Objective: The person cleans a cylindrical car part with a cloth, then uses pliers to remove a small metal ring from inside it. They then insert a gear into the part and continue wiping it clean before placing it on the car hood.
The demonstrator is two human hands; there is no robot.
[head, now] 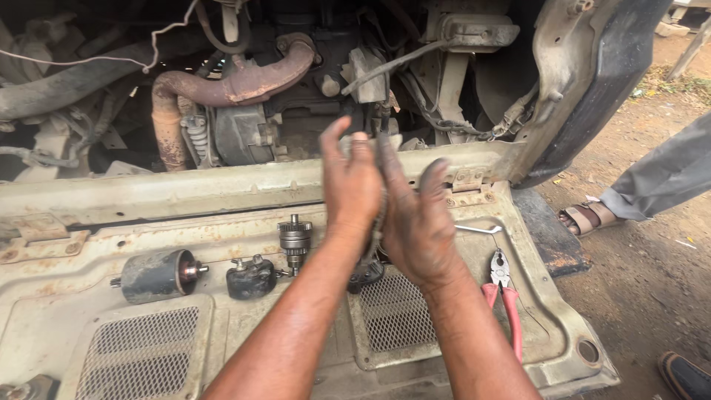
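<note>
Both hands, left hand [354,185] and right hand [416,222], press flat together around a dark, greasy part [368,268] mostly hidden between the palms, held above the rusty panel [222,200]. On the panel, left of the hands, lie a geared shaft [295,238], a black housing [252,278] and a cylinder [159,275]. Red pliers [503,296] lie to the right.

Soft daylight fills the picture, bright and even, with no hard glare. The dark engine space [296,81] at the top sits in deep shadow. The left hand [352,185] and right hand [416,222] look a little blurry. Edges bend slightly.
</note>
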